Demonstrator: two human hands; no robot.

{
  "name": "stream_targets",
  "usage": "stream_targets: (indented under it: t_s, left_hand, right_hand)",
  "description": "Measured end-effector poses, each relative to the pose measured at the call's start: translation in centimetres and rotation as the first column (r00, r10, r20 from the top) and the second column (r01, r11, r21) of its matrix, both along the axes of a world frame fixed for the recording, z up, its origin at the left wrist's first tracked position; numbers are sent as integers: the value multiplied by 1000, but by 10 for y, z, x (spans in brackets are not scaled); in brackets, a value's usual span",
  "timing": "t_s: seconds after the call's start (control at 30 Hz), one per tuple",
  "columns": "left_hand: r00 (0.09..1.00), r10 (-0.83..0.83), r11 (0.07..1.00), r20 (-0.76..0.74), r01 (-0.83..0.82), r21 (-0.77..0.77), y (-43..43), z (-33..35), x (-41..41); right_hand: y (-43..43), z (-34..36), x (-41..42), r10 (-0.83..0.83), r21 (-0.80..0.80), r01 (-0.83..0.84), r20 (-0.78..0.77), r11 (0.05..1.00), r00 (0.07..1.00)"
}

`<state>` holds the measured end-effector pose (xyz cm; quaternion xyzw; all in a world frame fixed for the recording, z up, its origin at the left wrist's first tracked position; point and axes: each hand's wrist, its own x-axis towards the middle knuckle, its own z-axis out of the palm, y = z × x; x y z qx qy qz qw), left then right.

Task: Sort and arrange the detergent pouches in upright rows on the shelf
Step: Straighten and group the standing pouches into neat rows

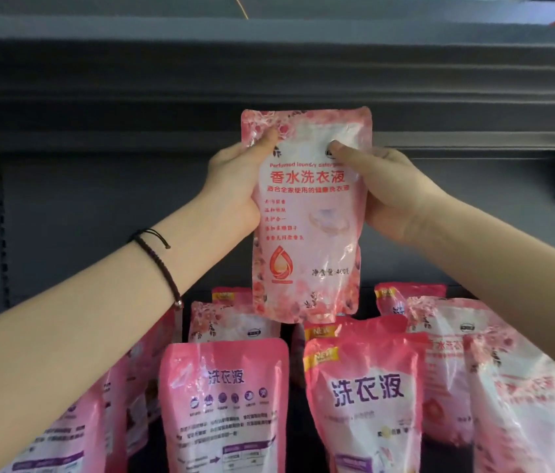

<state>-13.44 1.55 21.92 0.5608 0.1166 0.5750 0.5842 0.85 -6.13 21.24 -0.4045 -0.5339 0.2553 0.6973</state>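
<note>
a person's left hand (235, 189) and right hand (399, 199) hold a floral detergent pouch (307, 233) upright in the air, each hand closed on one side edge. both thumbs press into the glossy front film near the top corners, and the fingers wrap out of sight behind. the pouch is a flat, soft plastic sachet with rounded corners and a sealed rim. it is pale pink and white, printed with roses and red lettering, and its film is wrinkled and catches the light. its top edge reaches the front lip of the dark grey upper shelf (269, 80), a ribbed band with a matte finish, and its bottom edge hangs just above the pouches at the back. a thin, dark braided bracelet (158, 256) circles the left wrist.

below the hands, more pouches stand crowded on the shelf. toward the front, left of middle, a back-facing pouch (225, 404) shows smooth pink film with small print and round icons. just beside it on the right stands a deep pink pouch (361, 404) with bold purple characters and a yellow "new" flash at its corner. behind these and toward the right end lean crinkled rose-printed pouches (450, 363) like the one held. the flat grey back panel (81, 216) rises behind them.
</note>
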Motion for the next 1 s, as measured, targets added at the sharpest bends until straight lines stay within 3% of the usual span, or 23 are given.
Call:
stream_targets:
  t_s: [0.23,0.63,1.0]
  left_hand:
    - [998,-61,998,-5,61,-6,-50,-9,59]
    - [999,10,998,-36,-8,63,-127,-30,159]
    - [997,76,994,-33,-73,78,-159,-95,187]
  right_hand:
    - [-48,-11,55,-20,87,27,-77,996,997]
    - [-123,-32,157,69,76,-59,-143,995,987]
    - [-149,-94,182,96,84,-81,-201,993,975]
